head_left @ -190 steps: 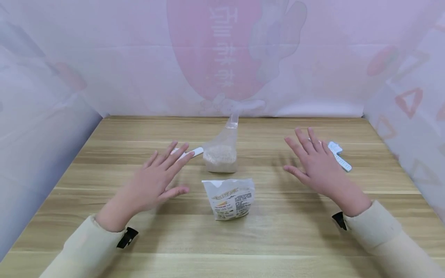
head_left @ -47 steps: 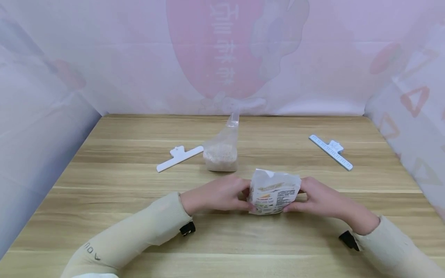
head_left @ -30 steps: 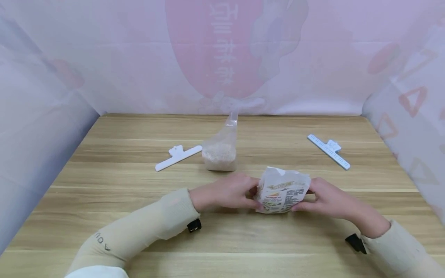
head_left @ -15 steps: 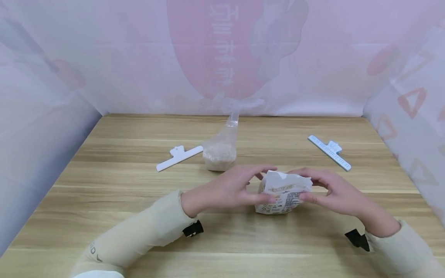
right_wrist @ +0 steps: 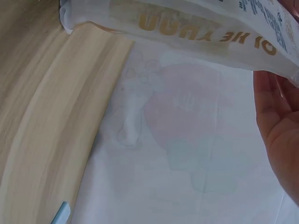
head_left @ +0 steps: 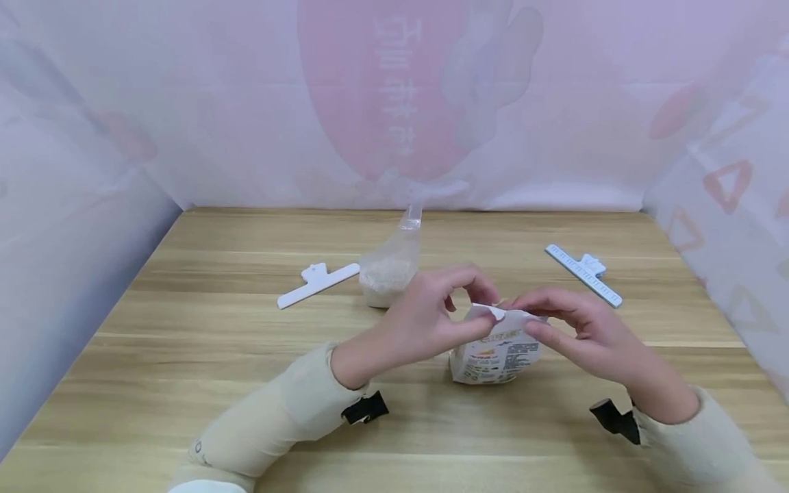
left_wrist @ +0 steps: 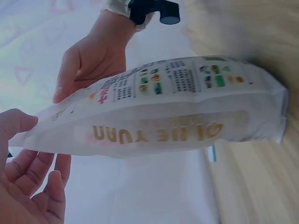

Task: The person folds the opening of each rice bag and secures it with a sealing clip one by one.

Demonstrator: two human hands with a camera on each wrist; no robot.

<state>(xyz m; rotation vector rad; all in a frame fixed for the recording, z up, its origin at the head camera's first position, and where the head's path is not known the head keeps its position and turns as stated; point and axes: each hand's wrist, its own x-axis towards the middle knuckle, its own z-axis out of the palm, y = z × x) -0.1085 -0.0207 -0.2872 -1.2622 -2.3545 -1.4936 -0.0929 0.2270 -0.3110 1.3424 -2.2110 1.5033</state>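
Note:
A white printed food pouch (head_left: 493, 359) stands upright on the table, right of centre in the head view. At its top left my left hand (head_left: 425, 318) pinches the edge between thumb and fingers. My right hand (head_left: 588, 335) pinches the top right edge, thumb on the printed front. Close up in the left wrist view, the pouch (left_wrist: 173, 116) has gold letters along its side, with my left hand (left_wrist: 35, 182) gripping its narrow top. The pouch (right_wrist: 187, 28) crosses the upper part of the right wrist view, fingers of my right hand (right_wrist: 280, 130) under its top end.
Behind my left hand stands a clear bag of pale grains (head_left: 385, 277), partly covered by the hand. A white sealing clip (head_left: 317, 283) lies left of it. A light blue sealing clip (head_left: 585, 276) lies at the back right. Printed cloth walls (head_left: 246, 137) border the wooden table (head_left: 216, 356).
Earlier both hands were apart and open; then they gripped the pouch's sides and shifted it right. Since then, both hands have moved up to its top edge and drawn closer together.

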